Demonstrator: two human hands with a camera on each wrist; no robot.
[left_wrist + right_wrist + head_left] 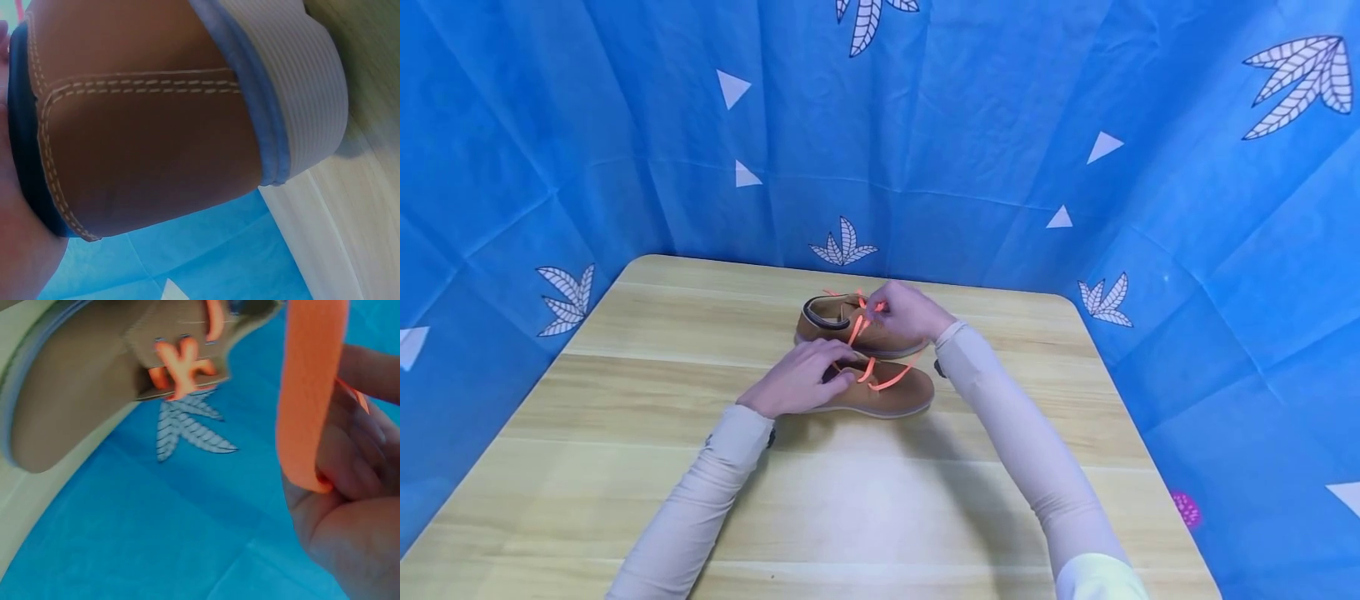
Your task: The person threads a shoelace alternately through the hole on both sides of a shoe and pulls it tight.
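Two brown shoes with orange laces stand side by side, toes to the right. My left hand [801,377] grips the near shoe [904,395] around its opening, thumb on the near side and fingers over the top. The left wrist view shows a shoe's stitched brown heel [144,137] with a dark collar and pale sole, the hand at the left edge. Above the far shoe [887,337], my right hand [906,310] pinches an orange shoelace [309,394], which runs as a flat band past the fingers. Lacing crosses a shoe's tongue [181,362] in the right wrist view.
Under the shoes is a light wooden table [625,467] with rounded far corners. A blue curtain [970,125] with leaf and triangle prints hangs close around its back and sides. The near shoe's loose lace [898,379] loops over its toe.
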